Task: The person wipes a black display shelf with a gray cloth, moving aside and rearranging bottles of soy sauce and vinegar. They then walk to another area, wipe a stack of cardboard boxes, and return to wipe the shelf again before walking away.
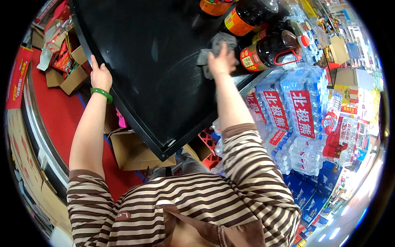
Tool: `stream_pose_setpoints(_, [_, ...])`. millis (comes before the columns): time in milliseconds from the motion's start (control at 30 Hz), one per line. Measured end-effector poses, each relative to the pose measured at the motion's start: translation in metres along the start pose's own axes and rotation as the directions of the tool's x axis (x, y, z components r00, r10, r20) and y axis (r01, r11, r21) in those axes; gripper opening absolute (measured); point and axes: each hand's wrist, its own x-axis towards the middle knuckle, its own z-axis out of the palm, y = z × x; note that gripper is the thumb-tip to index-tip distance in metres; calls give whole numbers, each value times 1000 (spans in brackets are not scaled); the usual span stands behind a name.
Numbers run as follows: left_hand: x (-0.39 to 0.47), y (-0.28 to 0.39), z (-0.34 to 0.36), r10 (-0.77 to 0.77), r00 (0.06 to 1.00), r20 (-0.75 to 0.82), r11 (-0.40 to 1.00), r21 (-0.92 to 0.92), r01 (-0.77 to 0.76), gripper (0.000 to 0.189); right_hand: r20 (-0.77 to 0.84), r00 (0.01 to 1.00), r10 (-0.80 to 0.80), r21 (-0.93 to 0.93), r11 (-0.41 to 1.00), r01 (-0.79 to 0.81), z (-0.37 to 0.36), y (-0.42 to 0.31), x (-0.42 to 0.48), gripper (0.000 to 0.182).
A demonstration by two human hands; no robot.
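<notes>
A black tabletop [145, 77] with a raised rim spreads before me, its near corner pointing towards my body. At its left edge my left hand [101, 75], with a green bangle on the wrist, grips the rim. One finger lies stretched along it; some fingers are hidden. My right hand [222, 60] presses a crumpled grey cloth [206, 58] on the top near the right side. Just right of that hand is a large dark sauce bottle [259, 51] with a red cap and handle. Further dark bottles [243, 20] with orange labels stand behind the cloth. Faint streaks mark the black surface.
Shrink-wrapped packs of bottled water [296, 102] are stacked close on the right, above blue cartons [308, 191]. An open cardboard box [135, 151] is under the near corner. Another carton [72, 80] with snack packets stands on the red floor [51, 120] at left.
</notes>
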Motion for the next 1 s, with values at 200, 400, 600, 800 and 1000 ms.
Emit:
stream_pose_setpoints(200, [-2,-12,2,-19,1000,-9,1000,-5,19,58,229,710,-666,154,745,649,21,-41,-50,55])
stream_pose_setpoints(400, [-6,2,-5,4,1000,-15,1000,2,-4,58,-51,946,-321,-620,753,222,-32,-2,57,42])
stream_pose_setpoints(600, [-7,2,-7,-22,1000,5,1000,8,21,59,127,982,-137,-661,727,187,-14,-25,88,35])
stream_pose_setpoints(800, [-10,2,-5,-40,999,10,999,30,40,60,311,674,-670,-407,547,732,-7,-45,-37,29])
stream_pose_setpoints(1000, [-15,3,-9,-26,1000,10,1000,-6,26,60,65,873,-483,-29,874,485,16,-34,61,54])
